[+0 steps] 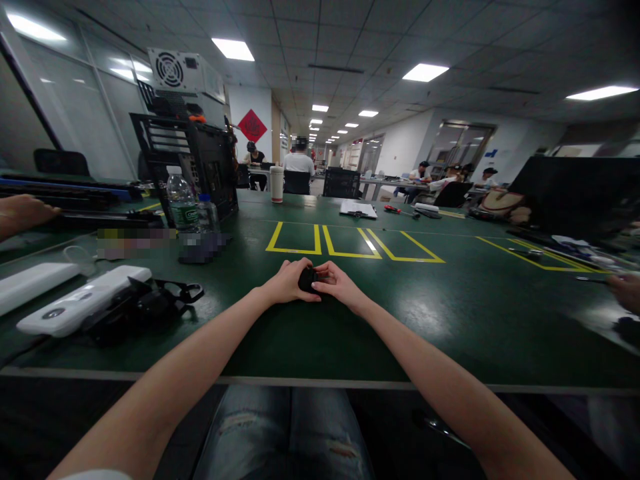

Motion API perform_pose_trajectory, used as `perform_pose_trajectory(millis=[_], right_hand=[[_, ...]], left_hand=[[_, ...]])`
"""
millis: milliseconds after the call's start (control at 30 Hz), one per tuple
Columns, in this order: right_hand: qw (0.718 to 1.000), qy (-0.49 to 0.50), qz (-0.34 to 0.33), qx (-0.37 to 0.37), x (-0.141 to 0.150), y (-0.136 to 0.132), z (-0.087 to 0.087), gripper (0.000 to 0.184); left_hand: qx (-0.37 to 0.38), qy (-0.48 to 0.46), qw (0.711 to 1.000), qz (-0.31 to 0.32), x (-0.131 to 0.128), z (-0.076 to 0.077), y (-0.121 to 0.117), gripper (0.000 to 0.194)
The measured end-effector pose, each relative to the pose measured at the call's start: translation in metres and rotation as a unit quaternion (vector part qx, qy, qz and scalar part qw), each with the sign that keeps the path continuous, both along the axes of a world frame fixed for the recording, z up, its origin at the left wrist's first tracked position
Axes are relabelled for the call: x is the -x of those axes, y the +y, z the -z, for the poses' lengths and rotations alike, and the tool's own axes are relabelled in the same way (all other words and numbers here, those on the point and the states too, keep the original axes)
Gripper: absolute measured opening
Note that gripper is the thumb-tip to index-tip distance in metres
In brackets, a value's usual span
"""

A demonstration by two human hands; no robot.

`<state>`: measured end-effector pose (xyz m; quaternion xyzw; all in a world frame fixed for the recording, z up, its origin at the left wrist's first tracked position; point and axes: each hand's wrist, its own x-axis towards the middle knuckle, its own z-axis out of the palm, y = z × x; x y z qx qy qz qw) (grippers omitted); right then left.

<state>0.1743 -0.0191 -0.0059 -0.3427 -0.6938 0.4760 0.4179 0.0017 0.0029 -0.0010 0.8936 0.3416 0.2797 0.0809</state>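
Note:
A small black object, rounded in outline and too small to name, is between my two hands just above or on the green table; I cannot tell if it touches the surface. My left hand curls around it from the left, thumb below and fingers above. From the right, my right hand pinches its near side with thumb and fingertips. The fingers of both hands cover part of the object. Beyond my hands, yellow tape outlines mark the table top.
Left stand a computer case, a water bottle, a white device and black straps. Further back are a white cup, a clipboard and a screwdriver. Other people's hands show at the left edge and right edge.

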Motion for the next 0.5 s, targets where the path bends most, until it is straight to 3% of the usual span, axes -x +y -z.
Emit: perform_pose_trajectory(millis=[133, 333, 500], right_hand=[[1.0, 0.007, 0.013, 0.003, 0.002, -0.0037, -0.0047, 0.022], [0.999, -0.017, 0.035, 0.026, 0.0015, 0.0023, 0.0014, 0.029], [1.0, -0.009, 0.01, 0.012, 0.0005, 0.0044, 0.0038, 0.03]], left_hand=[[0.012, -0.003, 1.0, 0.001, 0.0002, -0.0016, -0.0016, 0.063], [0.011, -0.001, 1.0, -0.01, 0.0001, -0.0008, -0.0012, 0.063], [-0.003, 0.006, 1.0, -0.009, -0.0004, 0.0003, -0.0004, 0.064]])
